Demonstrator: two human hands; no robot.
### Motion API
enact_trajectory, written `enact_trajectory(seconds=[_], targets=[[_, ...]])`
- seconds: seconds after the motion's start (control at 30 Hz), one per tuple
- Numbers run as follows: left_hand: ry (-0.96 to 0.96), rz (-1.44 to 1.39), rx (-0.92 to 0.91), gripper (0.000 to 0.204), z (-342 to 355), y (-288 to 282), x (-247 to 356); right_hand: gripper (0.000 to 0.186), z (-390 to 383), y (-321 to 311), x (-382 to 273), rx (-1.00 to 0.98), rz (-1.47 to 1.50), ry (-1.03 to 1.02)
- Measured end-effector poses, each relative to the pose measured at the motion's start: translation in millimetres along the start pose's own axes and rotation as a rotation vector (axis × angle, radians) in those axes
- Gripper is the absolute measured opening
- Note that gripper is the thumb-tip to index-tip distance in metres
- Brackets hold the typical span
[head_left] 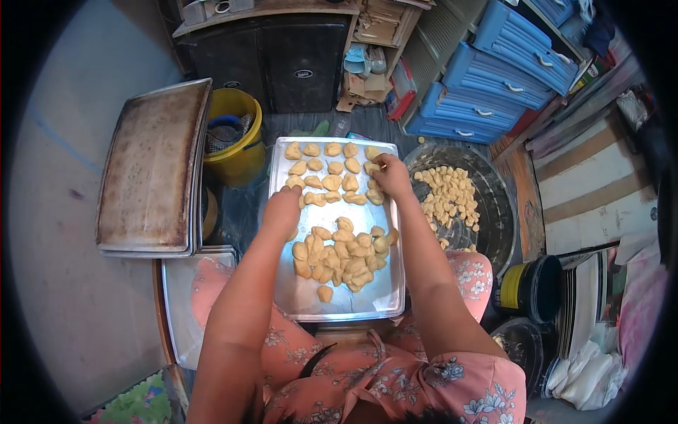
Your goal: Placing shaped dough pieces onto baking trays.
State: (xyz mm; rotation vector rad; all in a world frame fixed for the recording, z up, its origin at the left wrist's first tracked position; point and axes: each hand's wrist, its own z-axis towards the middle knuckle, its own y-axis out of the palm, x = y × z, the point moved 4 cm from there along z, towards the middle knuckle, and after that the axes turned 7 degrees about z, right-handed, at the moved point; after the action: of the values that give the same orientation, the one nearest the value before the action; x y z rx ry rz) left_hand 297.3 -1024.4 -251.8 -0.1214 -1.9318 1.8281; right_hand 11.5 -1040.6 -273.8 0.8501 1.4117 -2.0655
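A shiny metal baking tray point(304, 304) lies in front of my knees. Lumps of pale yellow dough point(332, 182) stand in rows across its far half, and a loose heap of more dough pieces point(342, 258) covers the near half. At the left edge of the rows, my left hand point(281, 210) is closed, its fingertips at a dough piece point(294, 181). Over the right end of the rows is my right hand point(393, 177), its fingers pinched at another dough piece point(372, 167). My own fingers partly hide both pieces.
To the right sits a wide dark round basin point(494, 212) with many small dough pieces. Stacked used baking trays point(152, 169) and a yellow bucket point(247, 155) stand left. Blue drawers point(487, 92) and a black cabinet point(304, 60) are behind. A black tub point(540, 286) is at right.
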Motion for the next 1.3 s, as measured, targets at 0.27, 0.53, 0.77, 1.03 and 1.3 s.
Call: enact_trajectory(seconds=[0.27, 0.53, 0.77, 1.03, 1.3], targets=[[-0.019, 0.008, -0.005, 0.020, -4, -2, -4, 0.027, -35, -11, -29, -0.216, -0.114, 0.267], [0.002, 0.001, 0.001, 0.021, -5, 2, -5, 0.027, -46, -17, -33, -0.075, -0.007, 0.131], [-0.002, -0.011, -0.007, 0.021, -5, 1, -7, 0.027, -71, -15, -43, -0.216, 0.007, 0.016], [-0.023, -0.008, -0.023, 0.020, -6, 1, -5, 0.031, -54, -11, -49, -0.024, -0.032, -0.219], [-0.032, 0.029, -0.049, 0.021, -3, 1, -4, 0.025, -26, 32, -79, -0.348, -0.382, -0.151]])
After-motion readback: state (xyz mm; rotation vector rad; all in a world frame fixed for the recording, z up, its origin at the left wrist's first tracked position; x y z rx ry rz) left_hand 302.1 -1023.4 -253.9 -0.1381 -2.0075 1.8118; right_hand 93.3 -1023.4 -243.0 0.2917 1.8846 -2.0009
